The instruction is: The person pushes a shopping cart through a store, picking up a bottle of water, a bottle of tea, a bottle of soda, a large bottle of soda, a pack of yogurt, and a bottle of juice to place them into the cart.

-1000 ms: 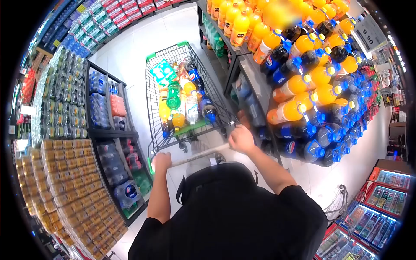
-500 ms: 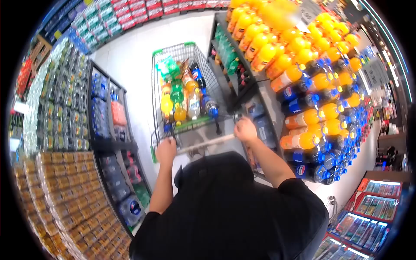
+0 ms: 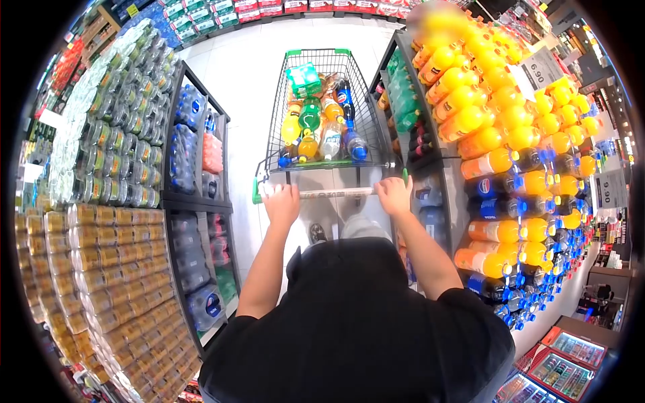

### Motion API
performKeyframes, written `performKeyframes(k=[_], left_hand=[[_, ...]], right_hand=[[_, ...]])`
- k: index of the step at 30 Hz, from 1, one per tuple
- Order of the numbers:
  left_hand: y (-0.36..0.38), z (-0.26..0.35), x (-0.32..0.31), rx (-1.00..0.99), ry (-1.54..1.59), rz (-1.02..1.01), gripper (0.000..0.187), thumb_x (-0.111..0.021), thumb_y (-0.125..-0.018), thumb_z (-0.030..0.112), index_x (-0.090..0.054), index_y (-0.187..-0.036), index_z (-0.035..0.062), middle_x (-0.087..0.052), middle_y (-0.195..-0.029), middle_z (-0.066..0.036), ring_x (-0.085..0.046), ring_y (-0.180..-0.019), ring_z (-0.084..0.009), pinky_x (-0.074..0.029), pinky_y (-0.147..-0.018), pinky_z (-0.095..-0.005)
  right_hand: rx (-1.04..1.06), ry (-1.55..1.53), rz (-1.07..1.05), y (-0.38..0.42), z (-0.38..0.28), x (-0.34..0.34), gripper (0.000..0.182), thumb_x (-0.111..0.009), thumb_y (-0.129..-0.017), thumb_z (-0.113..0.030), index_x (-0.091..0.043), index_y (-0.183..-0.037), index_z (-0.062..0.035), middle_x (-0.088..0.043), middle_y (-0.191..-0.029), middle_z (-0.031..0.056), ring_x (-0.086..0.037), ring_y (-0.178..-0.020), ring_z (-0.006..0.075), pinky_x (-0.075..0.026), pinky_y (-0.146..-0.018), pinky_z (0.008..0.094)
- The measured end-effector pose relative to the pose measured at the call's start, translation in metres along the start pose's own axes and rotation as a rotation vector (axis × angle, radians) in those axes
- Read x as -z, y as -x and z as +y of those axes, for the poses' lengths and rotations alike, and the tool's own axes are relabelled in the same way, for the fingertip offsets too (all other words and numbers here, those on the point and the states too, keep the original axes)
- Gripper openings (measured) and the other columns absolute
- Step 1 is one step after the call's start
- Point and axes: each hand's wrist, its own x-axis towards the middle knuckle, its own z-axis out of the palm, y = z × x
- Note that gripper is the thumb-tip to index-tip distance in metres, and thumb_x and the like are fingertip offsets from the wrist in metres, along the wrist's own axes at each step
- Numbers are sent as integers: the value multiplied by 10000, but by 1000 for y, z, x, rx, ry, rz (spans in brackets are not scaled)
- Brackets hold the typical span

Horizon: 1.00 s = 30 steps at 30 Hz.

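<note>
My left hand (image 3: 281, 203) is wrapped round the left end of the handle of the shopping cart (image 3: 336, 195). At the handle's right end my right hand (image 3: 394, 195) grips the same bar. In the wire basket lie several drink bottles: a green bottle (image 3: 310, 114), a yellow bottle (image 3: 291, 129), an orange bottle (image 3: 308, 146), a clear bottle (image 3: 331, 142) and a dark cola bottle (image 3: 345, 101). A green pack (image 3: 304, 79) rests at the far left of the basket. Some bottles are partly hidden beneath others.
Stacked cans (image 3: 114, 154) on a dark shelf unit (image 3: 195, 201) line the left side. Close on the right stands a display of orange soda bottles (image 3: 490, 161) with price signs (image 3: 543, 70). Pale floor (image 3: 259, 74) runs ahead to red drink packs (image 3: 295, 7).
The cart has straightened and now points ahead, shifted right in my view, and the shelves have shifted with it. Both hands stay on the handle.
</note>
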Motion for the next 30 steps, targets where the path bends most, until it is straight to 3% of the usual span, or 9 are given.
performKeyframes(k=[8,10,12,14,17,21,24,28,30], left_hand=[[-58,-4,-8,33,-40,-76,390,-533,-1032,348,-754,-880,66,-730,-929,-136,-661,-979,-334,-326,-1157,-581],[-71,-2,-2,106,-58,-251,406,-514,-1031,356,-758,-885,66,-734,-921,-144,-661,-982,-345,-335,-1147,-578],[-80,-5,-6,108,-72,-253,417,-508,-1024,370,-760,-885,67,-737,-924,-152,-662,-987,-357,-341,-1134,-582],[-96,-4,7,179,-84,-271,425,-526,-998,379,-771,-886,50,-745,-936,-163,-665,-1000,-364,-355,-1127,-557],[-127,-19,1,353,63,-616,458,-518,-959,411,-797,-910,50,-759,-972,-176,-676,-1027,-362,-458,-1029,-479],[-141,-41,-4,400,-100,-597,460,-486,-947,394,-802,-906,61,-764,-996,-171,-706,-1010,-333,-483,-957,-463],[-137,-48,-9,365,-172,-512,462,-492,-941,393,-801,-898,52,-766,-988,-174,-717,-985,-328,-485,-949,-455],[-134,-50,-10,412,-219,-431,477,-488,-942,394,-800,-834,49,-764,-891,-176,-727,-894,-334,-490,-924,-462],[-139,-47,-6,513,-144,-479,448,-527,-927,433,-820,-890,97,-765,-947,-191,-703,-975,-399,-487,-994,-459]], right_hand=[[127,-114,-26,-50,6,5,514,-657,-925,-568,-744,-1144,-111,-710,-1150,74,-587,-1240,265,-99,-1256,607],[159,34,-110,-62,10,0,518,-747,-856,-509,-707,-1184,-111,-702,-1159,89,-594,-1230,288,-112,-1249,640],[194,124,-154,-70,13,0,496,-815,-783,-387,-679,-1178,-119,-697,-1161,99,-603,-1213,310,-133,-1239,673],[180,65,-107,-76,14,-6,458,-818,-747,-282,-665,-1149,-125,-693,-1127,94,-609,-1193,317,-151,-1233,687],[220,34,-100,-79,19,-13,431,-788,-753,-235,-660,-1150,-127,-680,-1076,90,-613,-1175,310,-135,-1236,698],[287,-23,-38,-79,7,-3,399,-771,-753,-193,-670,-1133,-122,-689,-1073,66,-631,-1129,285,-166,-1245,666],[357,-35,-163,-94,7,-19,363,-764,-739,-166,-702,-1094,-125,-694,-1053,38,-629,-1126,259,-220,-1240,636],[450,-131,-167,-116,12,-18,295,-786,-705,-164,-746,-996,-136,-685,-1031,25,-628,-1111,240,-283,-1220,618],[533,-213,-233,-125,13,-13,292,-799,-699,-183,-749,-981,-129,-678,-1047,26,-628,-1109,236,-282,-1222,623]])
